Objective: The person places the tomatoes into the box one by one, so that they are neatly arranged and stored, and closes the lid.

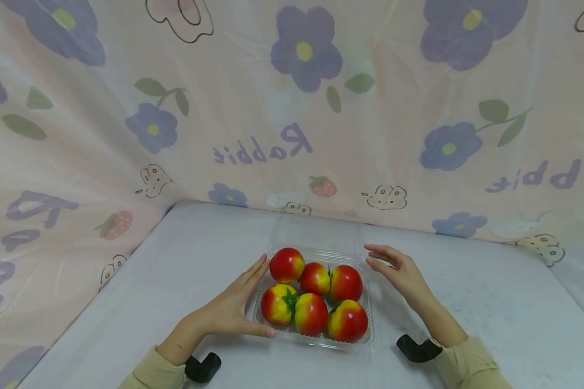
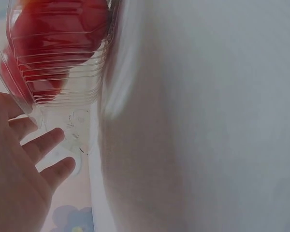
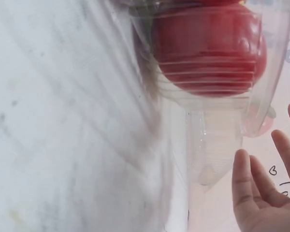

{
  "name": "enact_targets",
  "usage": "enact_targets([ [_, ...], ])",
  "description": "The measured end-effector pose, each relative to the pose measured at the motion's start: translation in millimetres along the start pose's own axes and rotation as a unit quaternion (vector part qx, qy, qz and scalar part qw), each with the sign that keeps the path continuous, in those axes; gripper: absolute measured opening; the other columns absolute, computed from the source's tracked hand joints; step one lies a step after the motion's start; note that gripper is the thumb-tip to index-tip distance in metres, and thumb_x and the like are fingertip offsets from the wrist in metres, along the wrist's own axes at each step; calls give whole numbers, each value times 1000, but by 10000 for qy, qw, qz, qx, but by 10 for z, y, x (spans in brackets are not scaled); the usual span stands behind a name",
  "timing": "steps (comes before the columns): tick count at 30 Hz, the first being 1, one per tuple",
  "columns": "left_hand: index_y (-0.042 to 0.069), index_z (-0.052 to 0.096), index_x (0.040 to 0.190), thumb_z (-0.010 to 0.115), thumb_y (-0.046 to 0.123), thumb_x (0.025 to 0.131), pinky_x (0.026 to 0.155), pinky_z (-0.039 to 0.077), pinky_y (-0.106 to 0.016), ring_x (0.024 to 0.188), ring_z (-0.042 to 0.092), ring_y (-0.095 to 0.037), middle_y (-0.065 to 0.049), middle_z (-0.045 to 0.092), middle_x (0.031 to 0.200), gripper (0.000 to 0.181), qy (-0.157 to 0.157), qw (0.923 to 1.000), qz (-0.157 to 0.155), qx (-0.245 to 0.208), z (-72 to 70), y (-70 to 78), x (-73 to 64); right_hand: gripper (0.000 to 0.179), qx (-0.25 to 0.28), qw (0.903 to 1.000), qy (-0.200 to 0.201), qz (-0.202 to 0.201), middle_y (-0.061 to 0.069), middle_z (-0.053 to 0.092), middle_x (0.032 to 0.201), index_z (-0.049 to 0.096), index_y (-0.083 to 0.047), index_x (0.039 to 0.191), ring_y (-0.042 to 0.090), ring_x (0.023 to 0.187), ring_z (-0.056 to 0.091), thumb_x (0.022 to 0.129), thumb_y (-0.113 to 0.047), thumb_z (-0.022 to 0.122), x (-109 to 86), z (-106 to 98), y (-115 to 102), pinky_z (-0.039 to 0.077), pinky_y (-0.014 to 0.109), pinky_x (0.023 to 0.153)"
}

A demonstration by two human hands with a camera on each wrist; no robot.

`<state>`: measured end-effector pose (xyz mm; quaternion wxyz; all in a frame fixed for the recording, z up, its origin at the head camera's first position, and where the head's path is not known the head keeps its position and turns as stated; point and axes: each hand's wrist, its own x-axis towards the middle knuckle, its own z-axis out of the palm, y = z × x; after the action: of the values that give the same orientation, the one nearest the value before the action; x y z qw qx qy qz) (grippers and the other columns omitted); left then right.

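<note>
A clear plastic clamshell box [image 1: 338, 344] holds several red-and-yellow tomatoes [image 1: 311, 314] in two rows, its transparent lid [image 1: 316, 235] folded back behind it. My left hand [image 1: 233, 305] is at the box's left side, fingers spread, fingertips right at the rim in the head view. In the left wrist view, the ribbed wall [image 2: 63, 87] of the box shows beside those fingers. To the right, my right hand [image 1: 401, 273] hovers beside the box's back right corner, fingers loosely bent with nothing in them. Red fruit [image 3: 208, 53] shows through the wall in the right wrist view.
The box stands on a white-covered table [image 1: 214, 232]. Behind and to the left hangs a pink curtain [image 1: 253, 108] with purple flowers and rabbit drawings. A black curved piece [image 1: 203, 367] sits at the left wrist and another black piece [image 1: 418, 348] at the right wrist.
</note>
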<state>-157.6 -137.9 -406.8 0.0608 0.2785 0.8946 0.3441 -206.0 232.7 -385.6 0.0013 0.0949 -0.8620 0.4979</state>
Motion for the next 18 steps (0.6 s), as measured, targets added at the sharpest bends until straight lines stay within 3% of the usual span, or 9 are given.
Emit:
enact_targets([
  [9,22,8,156,74,66,66,110,28,-61,148,13,-29,8,-3,162,120,19,10000,24,6,1,-10,-9,51,100,9996,107,255,18,55,135,53,-6,135,27,113,60,95,-36,59,107,12,40,52,40,94],
  [18,23,7,156,75,64,66,109,28,-62,148,12,-30,2,-1,163,119,1,10000,19,-12,-6,4,-8,59,516,9968,-114,595,19,43,147,42,-9,144,30,121,56,95,-36,58,218,36,43,46,48,101],
])
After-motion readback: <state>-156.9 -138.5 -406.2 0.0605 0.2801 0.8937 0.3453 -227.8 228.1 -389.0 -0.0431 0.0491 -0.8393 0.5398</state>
